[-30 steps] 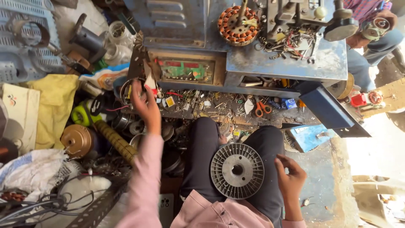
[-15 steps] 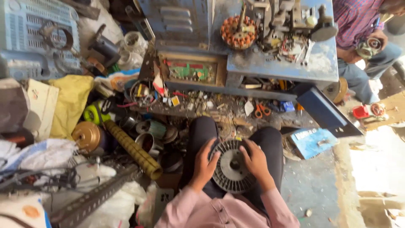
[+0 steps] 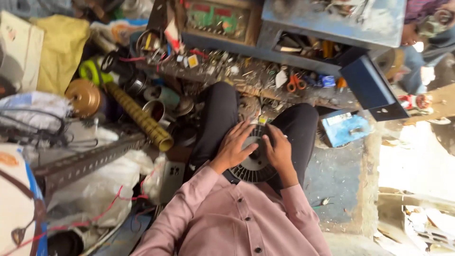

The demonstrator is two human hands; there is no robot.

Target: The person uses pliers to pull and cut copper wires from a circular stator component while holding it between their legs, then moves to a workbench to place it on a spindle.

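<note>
1. Head view, hands: the left hand (image 3: 235,144) lies flat on a round finned metal disc (image 3: 253,167), fingers spread over its upper left face. The right hand (image 3: 278,149) presses on the upper right, fingers curled toward the centre. Both hands bear on the disc from above; neither closes around the rim.

2. Head view, disc: it rests in the lap of the seated person, between dark trouser legs (image 3: 215,118), just above the hem of the pink shirt (image 3: 237,218). Only its lower arc with radial slots shows; the hands cover the rest.

3. Handling, as a judgement: the disc looks like a laminated motor core, so likely heavy for its size, stiff and not fragile. The slotted edge may be sharp and the face oily, so slippery. It seems best taken by the rim with both hands on opposite sides, or with the palms flat as here.

4. Head view, surroundings: a low bench (image 3: 246,71) strewn with small parts runs ahead of the knees, with orange scissors (image 3: 296,83) on it. A yellow ribbed tube (image 3: 137,116) and a brass-coloured round part (image 3: 83,97) lie to the left, a perforated angle bar (image 3: 90,161) nearer. A blue box (image 3: 346,129) sits on the floor to the right. Another person (image 3: 426,28) sits at the top right, well apart.
</note>
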